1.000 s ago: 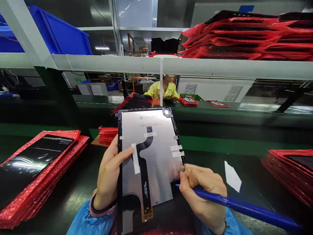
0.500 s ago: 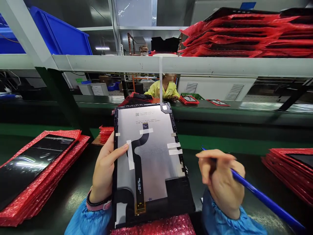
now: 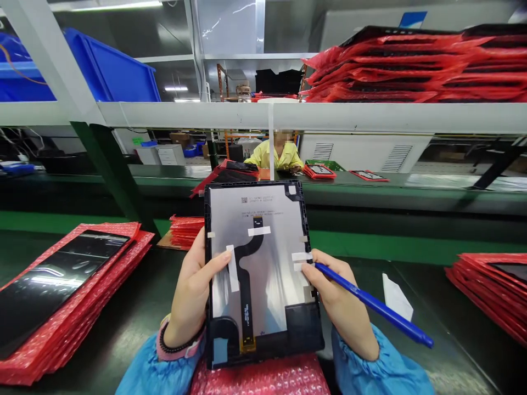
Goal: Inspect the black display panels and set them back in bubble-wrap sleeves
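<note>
right hand (image 3: 342, 308), grasping pen (image 3: 373, 303), returned to panel (image 3: 269, 244); left hand (image 3: 190, 296) grips its edge.

Count in view: 1 display panel (image 3: 263, 263), 1 blue pen (image 3: 370, 304), 2 hands (left hand (image 3: 190, 293), right hand (image 3: 340, 307)), 1 black flex cable (image 3: 246, 285) and 6 white tape strips (image 3: 233, 267) on the panel back, 4 larger and 2 tiny at the edges. Red bubble-wrap stacks on the near surface (image 3: 123, 323): 3 (left stack (image 3: 78, 285), right stack (image 3: 494, 280), small rear stack (image 3: 185, 230)), plus 1 wrap sheet (image 3: 263, 378) below the panel and 1 big pile (image 3: 411, 71) on the upper shelf (image 3: 329, 115). Also 1 white paper scrap (image 3: 397, 296), 2 blue bins (image 3: 115, 71) as far as the strut lets me tell, and 1 person in yellow (image 3: 275, 154) at the far line.
</note>
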Demonstrator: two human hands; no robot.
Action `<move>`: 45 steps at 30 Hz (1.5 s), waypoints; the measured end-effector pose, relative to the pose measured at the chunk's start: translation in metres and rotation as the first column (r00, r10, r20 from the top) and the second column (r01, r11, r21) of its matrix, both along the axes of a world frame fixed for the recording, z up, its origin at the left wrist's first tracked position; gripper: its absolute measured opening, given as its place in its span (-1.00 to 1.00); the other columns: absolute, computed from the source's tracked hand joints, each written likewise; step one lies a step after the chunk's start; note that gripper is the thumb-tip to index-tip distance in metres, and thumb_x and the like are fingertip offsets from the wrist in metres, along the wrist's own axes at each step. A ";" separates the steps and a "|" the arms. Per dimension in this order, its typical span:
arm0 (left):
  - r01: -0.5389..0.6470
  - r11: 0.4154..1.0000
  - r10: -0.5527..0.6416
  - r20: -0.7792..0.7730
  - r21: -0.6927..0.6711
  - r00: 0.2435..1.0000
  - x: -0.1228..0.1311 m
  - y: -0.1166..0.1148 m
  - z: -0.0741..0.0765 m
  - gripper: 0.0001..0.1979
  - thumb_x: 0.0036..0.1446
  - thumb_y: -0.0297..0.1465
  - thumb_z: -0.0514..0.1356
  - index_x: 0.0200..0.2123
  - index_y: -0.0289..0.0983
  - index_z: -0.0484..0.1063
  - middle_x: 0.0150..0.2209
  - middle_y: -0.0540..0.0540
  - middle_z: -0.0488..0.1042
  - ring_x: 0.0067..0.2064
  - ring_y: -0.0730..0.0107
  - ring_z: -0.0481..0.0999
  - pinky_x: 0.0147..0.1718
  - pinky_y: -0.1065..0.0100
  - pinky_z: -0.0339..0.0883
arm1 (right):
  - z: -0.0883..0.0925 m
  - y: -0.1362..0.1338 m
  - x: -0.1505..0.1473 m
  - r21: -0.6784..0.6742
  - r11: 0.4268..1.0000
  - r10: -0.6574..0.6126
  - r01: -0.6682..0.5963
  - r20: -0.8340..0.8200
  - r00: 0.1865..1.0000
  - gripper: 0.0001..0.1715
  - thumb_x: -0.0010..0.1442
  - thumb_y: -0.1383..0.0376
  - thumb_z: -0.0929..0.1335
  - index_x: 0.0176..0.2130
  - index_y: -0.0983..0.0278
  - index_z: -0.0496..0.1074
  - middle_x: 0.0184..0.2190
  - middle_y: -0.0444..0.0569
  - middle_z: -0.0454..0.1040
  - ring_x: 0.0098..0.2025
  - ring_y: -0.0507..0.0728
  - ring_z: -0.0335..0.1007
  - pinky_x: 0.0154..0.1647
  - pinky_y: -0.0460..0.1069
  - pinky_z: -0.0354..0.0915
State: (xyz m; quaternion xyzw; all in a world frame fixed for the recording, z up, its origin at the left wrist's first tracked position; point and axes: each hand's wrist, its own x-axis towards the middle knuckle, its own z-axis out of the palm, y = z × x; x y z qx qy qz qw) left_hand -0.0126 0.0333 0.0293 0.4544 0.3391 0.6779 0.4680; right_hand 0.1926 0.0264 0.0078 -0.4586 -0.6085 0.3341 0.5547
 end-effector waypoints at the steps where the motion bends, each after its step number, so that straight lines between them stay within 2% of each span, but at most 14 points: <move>1: 0.004 1.000 -0.004 -0.005 0.009 1.000 0.001 0.000 -0.001 -0.56 0.07 -0.44 0.29 0.06 -0.15 0.43 -0.01 -0.02 0.56 -0.04 0.24 0.57 -0.14 0.42 0.45 | 0.000 0.001 0.000 -0.006 1.000 -0.023 0.023 0.013 1.000 -0.69 0.15 0.24 0.34 -0.58 0.27 0.34 -0.65 -0.23 0.14 -0.58 -0.03 0.01 -0.59 -0.11 0.01; 5: 0.011 1.000 -0.011 0.020 -0.002 1.000 0.000 0.001 -0.004 -0.59 0.06 -0.45 0.29 0.02 -0.18 0.44 -0.04 -0.02 0.57 -0.02 0.23 0.55 -0.14 0.42 0.43 | -0.003 0.003 0.004 -0.034 0.999 0.013 -0.014 -0.047 0.999 -0.66 0.15 0.14 0.38 -0.56 0.26 0.39 -0.64 -0.20 0.19 -0.57 -0.02 0.06 -0.59 -0.09 0.05; 8: 0.024 0.999 -0.022 0.057 -0.035 0.998 -0.002 0.003 -0.002 -0.59 0.05 -0.47 0.27 0.02 -0.21 0.43 -0.08 -0.03 0.59 -0.05 0.21 0.56 -0.13 0.37 0.44 | -0.005 0.003 0.009 -0.095 0.990 0.085 -0.109 -0.222 0.971 -0.70 0.05 0.05 0.46 -0.41 0.25 0.56 -0.63 -0.13 0.36 -0.59 0.03 0.20 -0.61 -0.07 0.17; 10: 0.038 0.998 -0.035 0.058 -0.054 0.998 -0.003 0.004 0.000 -0.62 0.05 -0.47 0.26 -0.01 -0.23 0.44 -0.10 -0.04 0.60 -0.08 0.19 0.58 -0.14 0.35 0.45 | -0.006 0.003 0.011 -0.127 0.977 0.121 -0.169 -0.318 0.940 -0.64 -0.01 0.03 0.49 -0.31 0.24 0.61 -0.61 -0.07 0.46 -0.60 0.04 0.26 -0.65 -0.07 0.19; 14: 0.058 0.998 -0.056 0.039 -0.039 0.998 -0.004 0.007 -0.001 -0.66 0.05 -0.47 0.26 -0.05 -0.24 0.46 -0.13 -0.03 0.60 -0.13 0.20 0.59 -0.19 0.36 0.45 | -0.009 0.002 0.012 -0.186 0.978 0.013 -0.089 -0.375 0.927 -0.62 -0.08 0.05 0.53 -0.28 0.20 0.63 -0.48 -0.01 0.58 -0.55 0.06 0.39 -0.62 -0.09 0.29; 18: 0.070 0.997 -0.070 0.018 -0.012 0.997 -0.006 0.011 -0.005 -0.64 0.05 -0.44 0.28 -0.03 -0.23 0.45 -0.11 -0.03 0.59 -0.08 0.20 0.57 -0.13 0.33 0.44 | -0.015 0.004 0.012 -0.232 0.972 -0.114 0.033 -0.345 0.932 -0.64 -0.10 0.06 0.54 -0.31 0.20 0.64 -0.33 0.00 0.62 -0.50 0.07 0.43 -0.56 -0.07 0.37; 25: 0.070 0.998 -0.070 -0.037 0.004 0.997 -0.008 0.016 -0.009 -0.61 0.06 -0.41 0.31 0.00 -0.21 0.44 -0.08 -0.03 0.57 -0.03 0.22 0.54 -0.05 0.31 0.40 | -0.019 0.009 0.014 -0.242 0.969 -0.112 0.045 -0.272 0.956 -0.70 -0.02 0.10 0.50 -0.28 0.18 0.63 -0.50 -0.09 0.56 -0.53 0.06 0.36 -0.61 -0.08 0.29; 31: 0.067 0.997 -0.062 -0.111 0.039 0.992 -0.010 0.018 -0.014 -0.59 0.05 -0.42 0.32 0.00 -0.18 0.42 -0.03 -0.02 0.55 0.00 0.25 0.52 -0.02 0.35 0.35 | -0.021 0.014 0.013 -0.134 0.989 -0.087 0.059 -0.216 0.972 -0.76 0.01 0.14 0.46 -0.30 0.18 0.63 -0.38 -0.02 0.62 -0.47 0.15 0.47 -0.50 0.00 0.41; 34: 0.021 0.996 -0.006 -0.165 0.090 0.986 -0.011 0.019 -0.015 -0.60 0.00 -0.40 0.35 -0.04 -0.18 0.44 -0.07 -0.01 0.57 -0.03 0.29 0.53 -0.08 0.41 0.37 | -0.019 0.020 0.012 -0.116 0.993 -0.009 -0.026 -0.290 0.957 -0.75 -0.04 0.16 0.47 -0.32 0.22 0.62 -0.36 0.03 0.63 -0.43 0.20 0.53 -0.43 0.05 0.46; 37: -0.023 0.993 0.049 -0.236 0.112 0.970 -0.011 0.017 -0.014 -0.69 0.02 -0.36 0.34 -0.12 -0.22 0.47 -0.27 0.01 0.59 -0.22 0.36 0.57 -0.25 0.45 0.40 | -0.013 0.027 0.009 -0.141 0.984 0.055 -0.107 -0.333 0.941 -0.64 0.01 0.08 0.45 -0.26 0.28 0.59 -0.42 0.06 0.64 -0.39 0.24 0.59 -0.40 0.05 0.49; 40: -0.102 0.984 0.147 -0.351 0.143 0.925 -0.012 0.014 -0.012 -0.85 0.06 -0.34 0.30 -0.28 -0.26 0.47 -0.54 0.08 0.49 -0.46 0.44 0.49 -0.49 0.48 0.33 | -0.009 0.032 0.007 -0.066 0.996 -0.080 0.064 -0.274 0.958 -0.47 0.19 -0.02 0.35 0.03 0.23 0.47 -0.32 0.03 0.65 -0.22 0.21 0.61 -0.23 0.05 0.51; 42: -0.181 0.957 0.263 -0.419 0.227 0.869 -0.013 0.012 -0.013 -0.88 0.08 -0.35 0.28 -0.43 -0.26 0.43 -0.64 0.11 0.41 -0.58 0.49 0.42 -0.59 0.49 0.27 | -0.008 0.031 0.007 -0.001 0.983 -0.180 0.185 -0.247 0.952 -0.47 0.26 -0.03 0.29 0.11 0.18 0.38 -0.39 -0.04 0.65 -0.28 0.15 0.62 -0.29 -0.02 0.51; 43: -0.210 0.933 0.328 -0.453 0.291 0.829 -0.014 0.012 -0.014 -0.85 0.10 -0.37 0.27 -0.48 -0.26 0.41 -0.65 0.11 0.41 -0.60 0.50 0.41 -0.61 0.49 0.27 | -0.007 0.029 0.007 0.013 0.982 -0.177 0.187 -0.257 0.950 -0.50 0.28 -0.03 0.28 0.06 0.18 0.41 -0.48 -0.07 0.62 -0.37 0.12 0.61 -0.38 -0.06 0.50; 45: -0.218 0.856 0.465 -0.511 0.469 0.723 -0.016 0.012 -0.017 -0.85 0.11 -0.44 0.26 -0.50 -0.27 0.43 -0.61 0.07 0.49 -0.58 0.47 0.48 -0.56 0.48 0.34 | -0.006 0.022 0.008 -0.009 0.999 -0.034 0.032 -0.334 0.942 -0.60 0.27 0.00 0.30 -0.12 0.23 0.48 -0.59 -0.08 0.57 -0.48 0.10 0.57 -0.49 -0.11 0.46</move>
